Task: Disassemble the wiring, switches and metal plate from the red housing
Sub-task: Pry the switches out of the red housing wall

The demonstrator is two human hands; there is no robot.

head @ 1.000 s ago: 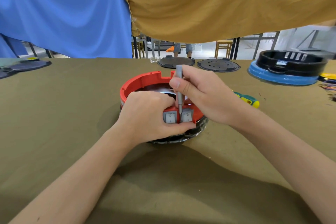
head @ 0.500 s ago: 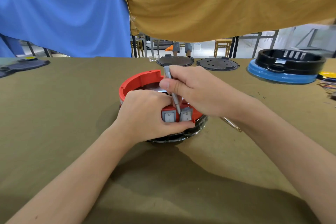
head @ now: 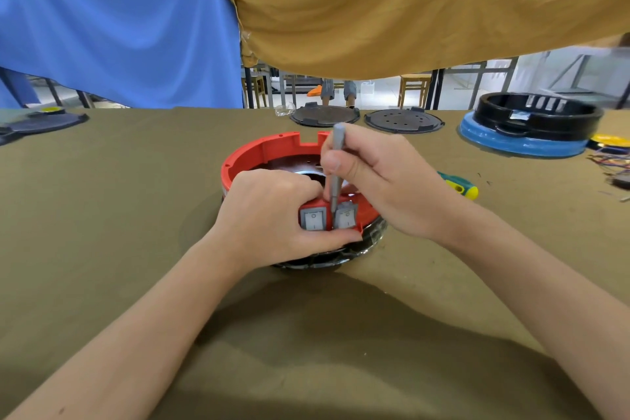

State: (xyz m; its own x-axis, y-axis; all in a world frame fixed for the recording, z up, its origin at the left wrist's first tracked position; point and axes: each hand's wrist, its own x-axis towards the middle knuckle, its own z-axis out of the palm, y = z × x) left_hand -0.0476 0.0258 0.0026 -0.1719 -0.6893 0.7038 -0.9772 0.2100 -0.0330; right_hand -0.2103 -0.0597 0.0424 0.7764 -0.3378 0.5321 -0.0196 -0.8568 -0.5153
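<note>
Red housing point(head: 272, 150) sits mid-table on the olive cloth point(head: 102, 215), bare cloth all around it and the table's far edge well behind. The left hand point(head: 269, 215) grips its near wall beside two grey switches point(head: 329, 217). The right hand point(head: 381, 180) pinches a grey tool point(head: 336, 167), now upright again between the switches, no longer tilted.
</note>
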